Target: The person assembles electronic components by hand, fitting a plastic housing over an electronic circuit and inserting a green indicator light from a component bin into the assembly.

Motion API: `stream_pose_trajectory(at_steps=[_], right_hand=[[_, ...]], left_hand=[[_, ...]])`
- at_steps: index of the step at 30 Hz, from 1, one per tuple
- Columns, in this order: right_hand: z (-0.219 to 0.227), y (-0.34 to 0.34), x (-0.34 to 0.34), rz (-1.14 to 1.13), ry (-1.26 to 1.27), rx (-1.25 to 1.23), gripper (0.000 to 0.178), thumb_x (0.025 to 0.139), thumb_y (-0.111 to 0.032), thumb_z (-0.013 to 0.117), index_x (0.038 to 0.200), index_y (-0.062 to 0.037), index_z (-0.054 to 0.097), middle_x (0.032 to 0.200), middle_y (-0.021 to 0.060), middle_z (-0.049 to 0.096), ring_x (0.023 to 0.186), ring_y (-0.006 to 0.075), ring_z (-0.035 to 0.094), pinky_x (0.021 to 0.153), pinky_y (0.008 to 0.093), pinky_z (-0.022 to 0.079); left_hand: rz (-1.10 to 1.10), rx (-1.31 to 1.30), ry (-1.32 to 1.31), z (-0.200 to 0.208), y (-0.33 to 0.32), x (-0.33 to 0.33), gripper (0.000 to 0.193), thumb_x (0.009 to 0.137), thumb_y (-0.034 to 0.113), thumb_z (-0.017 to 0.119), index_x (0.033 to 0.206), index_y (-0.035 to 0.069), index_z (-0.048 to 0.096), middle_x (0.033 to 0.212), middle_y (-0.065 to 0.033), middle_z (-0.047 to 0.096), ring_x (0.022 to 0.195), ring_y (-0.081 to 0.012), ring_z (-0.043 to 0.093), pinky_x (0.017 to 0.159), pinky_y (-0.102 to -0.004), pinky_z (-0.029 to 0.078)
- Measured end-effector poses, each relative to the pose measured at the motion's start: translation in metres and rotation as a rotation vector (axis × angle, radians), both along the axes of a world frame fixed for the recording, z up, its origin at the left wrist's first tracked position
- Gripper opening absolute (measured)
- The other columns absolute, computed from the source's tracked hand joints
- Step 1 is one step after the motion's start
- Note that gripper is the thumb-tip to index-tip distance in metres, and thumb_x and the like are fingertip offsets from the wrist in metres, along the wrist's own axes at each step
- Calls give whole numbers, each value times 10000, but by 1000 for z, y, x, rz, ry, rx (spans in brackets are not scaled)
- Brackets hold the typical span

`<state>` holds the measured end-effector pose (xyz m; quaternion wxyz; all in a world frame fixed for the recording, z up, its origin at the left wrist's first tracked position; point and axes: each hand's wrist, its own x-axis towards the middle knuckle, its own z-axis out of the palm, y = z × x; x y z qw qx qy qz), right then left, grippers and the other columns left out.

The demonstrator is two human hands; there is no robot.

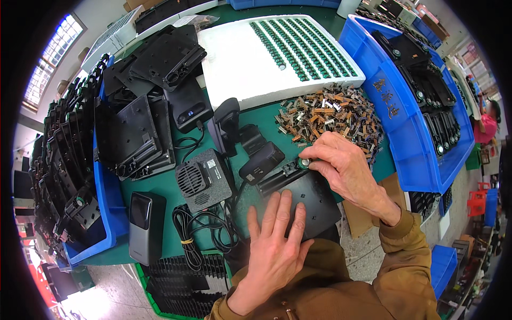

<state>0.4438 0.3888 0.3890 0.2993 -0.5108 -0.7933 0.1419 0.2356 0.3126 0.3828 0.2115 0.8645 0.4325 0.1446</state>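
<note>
A flat black plastic panel (312, 200) lies at the near edge of the table, in front of me. My left hand (274, 232) rests on it, fingers stretched out and spread. At the panel's far right corner, my right hand (341, 165) pinches a small round green part (303, 162) between thumb and fingertips. Whether that part is seated in the panel I cannot tell. Just beyond my right hand is a heap of small metal and brown pieces (333, 114). A white foam tray (229, 69) behind it holds rows of similar green parts.
Blue bins with black panels stand at right (397, 128) and left (109, 213). More black panels (138, 133) are piled at left. Nearby sit a grey grilled box (205, 178), black power bank (146, 226), black stand (258, 154) and coiled cable (192, 240). A green crate (146, 288) is below.
</note>
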Motion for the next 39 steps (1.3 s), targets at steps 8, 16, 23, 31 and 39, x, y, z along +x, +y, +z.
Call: stream_pose_trajectory(at_steps=[8, 16, 23, 31, 39], right_hand=[[1, -3, -3, -44, 40, -61, 201, 791, -5, 687, 989, -31, 664, 879, 112, 604, 849, 325, 598, 718, 426, 490], [1, -3, -4, -37, 59, -44, 218, 791, -2, 684, 1006, -35, 686, 887, 112, 607, 855, 324, 603, 723, 423, 495], [8, -3, 2, -70, 45, -27, 207, 788, -2, 684, 992, -38, 694, 872, 103, 618, 851, 316, 613, 720, 410, 500], [28, 1, 21, -246, -66, 98, 200, 763, -9, 709, 953, -71, 700, 860, 69, 625, 846, 284, 617, 720, 387, 503], [15, 14, 7, -124, -142, 141, 155, 755, -22, 710, 899, -80, 707, 868, 56, 604, 896, 274, 599, 738, 387, 507]], left_hand=[[1, 2, 9, 0, 0, -1, 701, 750, 282, 780, 1350, 10, 543, 1516, -226, 377, 1407, -401, 355, 1090, -651, 266], [3, 5, 16, -1, 0, -1, 699, 760, 291, 772, 1356, 10, 540, 1523, -228, 371, 1401, -410, 361, 1087, -653, 266], [-15, 7, 3, 0, 2, 1, 714, 757, 284, 773, 1372, 13, 528, 1534, -229, 359, 1405, -415, 354, 1088, -658, 262], [-19, 44, 27, -5, 0, -2, 675, 822, 332, 718, 1377, 10, 510, 1504, -229, 375, 1384, -394, 373, 1035, -688, 301], [2, 9, -2, -2, -2, -1, 729, 739, 265, 786, 1376, 20, 529, 1544, -225, 347, 1417, -412, 335, 1087, -671, 263]])
